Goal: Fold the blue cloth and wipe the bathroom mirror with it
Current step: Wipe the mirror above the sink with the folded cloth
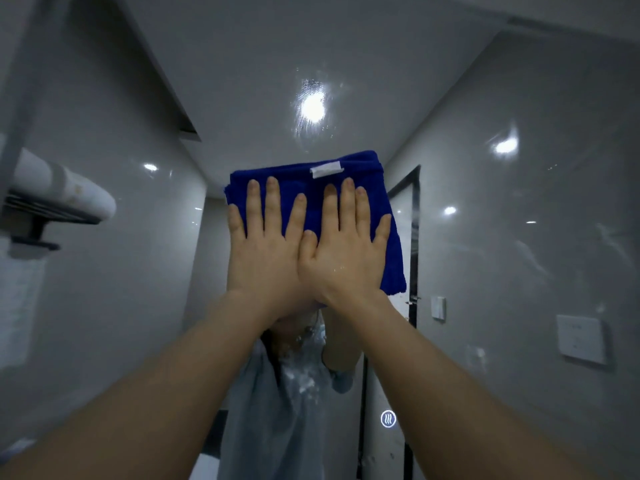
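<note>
Grip flat, nothing clasped: left hand (266, 244) and right hand (341, 251) press straight fingers on the folded blue cloth (389, 261), pinned high against the bathroom mirror (346, 81). Cloth looks soft, light, plush; would likely sag or slide if pressure eases. Best held under the palms, mid-pad.

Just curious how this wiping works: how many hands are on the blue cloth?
2. On the blue cloth, the left hand presses flat at left, the right hand beside it at right; no others show.
</note>
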Demonstrator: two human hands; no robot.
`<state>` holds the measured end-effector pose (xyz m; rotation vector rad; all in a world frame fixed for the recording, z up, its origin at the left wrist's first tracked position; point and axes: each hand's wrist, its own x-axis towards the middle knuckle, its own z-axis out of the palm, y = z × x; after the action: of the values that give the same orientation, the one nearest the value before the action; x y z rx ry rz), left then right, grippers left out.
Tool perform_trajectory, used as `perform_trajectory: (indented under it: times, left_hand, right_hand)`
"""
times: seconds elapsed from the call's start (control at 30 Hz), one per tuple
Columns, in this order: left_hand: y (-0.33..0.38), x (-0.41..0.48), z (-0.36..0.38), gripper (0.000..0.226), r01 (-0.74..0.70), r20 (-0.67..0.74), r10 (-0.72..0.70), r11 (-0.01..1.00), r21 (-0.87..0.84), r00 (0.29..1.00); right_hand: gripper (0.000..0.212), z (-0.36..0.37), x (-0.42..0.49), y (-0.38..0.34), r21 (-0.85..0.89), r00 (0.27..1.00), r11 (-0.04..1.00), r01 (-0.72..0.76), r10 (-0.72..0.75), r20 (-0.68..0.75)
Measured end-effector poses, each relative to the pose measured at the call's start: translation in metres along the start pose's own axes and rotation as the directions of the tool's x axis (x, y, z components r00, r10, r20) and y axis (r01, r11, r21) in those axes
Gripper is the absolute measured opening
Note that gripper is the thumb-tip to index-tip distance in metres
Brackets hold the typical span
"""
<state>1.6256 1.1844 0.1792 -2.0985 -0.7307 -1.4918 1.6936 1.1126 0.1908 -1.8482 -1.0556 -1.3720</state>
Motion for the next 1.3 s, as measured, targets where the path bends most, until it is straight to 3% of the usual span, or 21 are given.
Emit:
perform_trajectory:
  times: [0.13, 0.47, 0.7, 0.9, 1.3]
  left_hand:
    - [0.007, -0.024, 0.018, 0.093, 0.002, -0.108, 0.003, 0.999, 0.044, 0.994]
    - [0.014, -0.081, 0.040, 0.093, -0.030, -0.109, 0.036, 0.998, 0.057, 0.993]
    - [0.018, -0.126, 0.056, 0.094, -0.036, -0.091, 0.040, 0.998, 0.046, 0.995]
    - [0.022, -0.160, 0.068, 0.096, -0.012, -0.125, 0.015, 1.000, 0.025, 0.992]
    - [0.028, -0.211, 0.079, 0.070, -0.006, -0.108, 0.005, 1.000, -0.008, 0.994]
  right_hand:
    - [0.068, 0.008, -0.028, 0.004, -0.001, 0.999, 0.999, -0.032, 0.032, -0.001]
    - [0.074, 0.021, -0.088, 0.007, -0.002, 0.999, 0.999, -0.052, 0.052, 0.013]
    - [0.066, 0.042, -0.130, 0.009, -0.034, 0.991, 0.996, -0.083, 0.079, -0.105]
    - [0.065, 0.054, -0.162, 0.012, -0.064, 0.993, 0.996, -0.064, 0.057, -0.105]
    - [0.067, 0.065, -0.212, 0.011, -0.094, 0.998, 0.995, -0.043, 0.038, -0.056]
